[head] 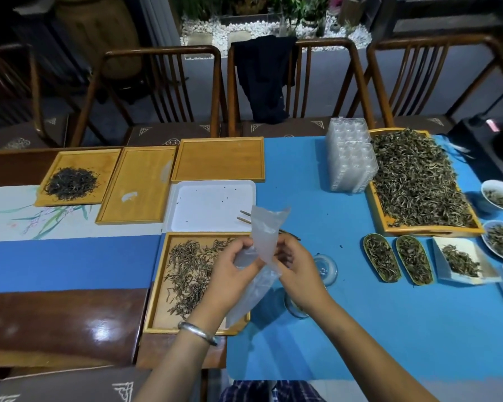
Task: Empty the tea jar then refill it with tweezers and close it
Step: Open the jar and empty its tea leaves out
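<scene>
Across the desk in front of me lies a blue cloth, and on its far right sits my biggest wooden tray, heaped with pale green tea leaves. Just left of it, touching its edge, stands a stack of clear plastic trays. Further left, three more wooden trays line the far side: one holds a dark tea pile, the other two are nearly bare. Before them sits a white tray with the tweezers resting on its right part, their near end hidden behind what I hold. Closest to me is a wooden tray with loose tea spread over it. My left hand and right hand are raised over this tray's right edge, both pinching a clear plastic bag between thumb and fingers; its top stands up, its lower part hangs below my left hand. A silver bangle circles my left wrist. The glass tea jar stands on the cloth under my right wrist, mostly hidden, and its glass lid lies just beside my right hand. Right of that lie two small oval scoops of tea.
</scene>
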{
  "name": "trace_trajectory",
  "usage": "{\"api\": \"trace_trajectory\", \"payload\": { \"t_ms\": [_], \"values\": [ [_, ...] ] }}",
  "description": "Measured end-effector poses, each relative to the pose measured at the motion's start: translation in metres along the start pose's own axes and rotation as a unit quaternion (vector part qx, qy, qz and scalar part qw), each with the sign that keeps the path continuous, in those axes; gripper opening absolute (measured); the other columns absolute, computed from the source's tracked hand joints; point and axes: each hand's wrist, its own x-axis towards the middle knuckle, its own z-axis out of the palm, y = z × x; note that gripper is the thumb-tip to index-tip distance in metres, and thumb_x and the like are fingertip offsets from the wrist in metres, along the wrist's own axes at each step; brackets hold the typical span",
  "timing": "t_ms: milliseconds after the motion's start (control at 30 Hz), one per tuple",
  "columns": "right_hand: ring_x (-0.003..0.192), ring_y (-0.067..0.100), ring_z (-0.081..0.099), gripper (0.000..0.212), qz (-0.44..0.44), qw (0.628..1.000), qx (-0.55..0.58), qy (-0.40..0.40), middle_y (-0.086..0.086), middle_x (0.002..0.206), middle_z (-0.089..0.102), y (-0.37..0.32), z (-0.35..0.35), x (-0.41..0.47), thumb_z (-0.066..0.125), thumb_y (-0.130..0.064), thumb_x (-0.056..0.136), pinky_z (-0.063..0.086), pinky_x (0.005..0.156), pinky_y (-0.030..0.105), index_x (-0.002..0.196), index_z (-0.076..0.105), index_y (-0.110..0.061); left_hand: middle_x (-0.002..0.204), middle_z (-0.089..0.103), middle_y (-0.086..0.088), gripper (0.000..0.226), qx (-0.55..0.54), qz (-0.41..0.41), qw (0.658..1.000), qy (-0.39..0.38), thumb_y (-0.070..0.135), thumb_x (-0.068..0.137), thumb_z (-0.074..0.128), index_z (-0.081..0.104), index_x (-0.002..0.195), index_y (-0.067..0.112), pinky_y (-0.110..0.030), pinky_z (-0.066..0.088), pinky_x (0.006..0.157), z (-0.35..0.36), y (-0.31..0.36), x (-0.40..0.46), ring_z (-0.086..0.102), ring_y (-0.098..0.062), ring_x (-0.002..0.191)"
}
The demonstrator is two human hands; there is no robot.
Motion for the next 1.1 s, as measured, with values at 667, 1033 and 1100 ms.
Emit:
{"api": "trace_trajectory", "payload": {
  "t_ms": [667,1033,1100],
  "values": [
    [0.086,0.006,0.062,0.026,0.041,0.993,-0.11,0.008,0.001,0.099,0.066,0.019,-0.057,-0.039,0.068,-0.01,0.085,0.049,0.077,0.014,0.109,0.061,-0.019,0.099,0.07,-0.006,0.024,0.037,-0.004,0.999,-0.004,0.004,0.078,0.08,0.066,0.097,0.006,-0.046,0.049,0.095,0.019,-0.016,-0.01,0.063,-0.023,0.096],
    [0.079,0.022,0.063,0.013,0.002,0.998,-0.058,0.038,0.005,0.086,0.069,0.015,-0.039,-0.028,0.068,-0.002,0.084,0.051,0.068,0.022,0.093,0.065,-0.011,0.085,0.07,0.01,0.016,0.024,0.007,0.999,-0.02,0.007,0.082,0.074,0.066,0.086,0.02,-0.025,0.051,0.08,0.032,-0.006,-0.013,0.064,-0.007,0.085],
    [0.076,0.019,0.063,0.01,0.004,0.996,-0.071,0.049,0.002,0.084,0.068,0.016,-0.044,-0.03,0.066,-0.004,0.086,0.051,0.068,0.022,0.091,0.066,-0.013,0.09,0.072,-0.005,0.018,0.013,-0.001,1.0,0.001,0.0,0.085,0.075,0.067,0.086,0.016,-0.03,0.054,0.082,0.025,-0.007,-0.011,0.066,-0.015,0.087]
  ]
}}
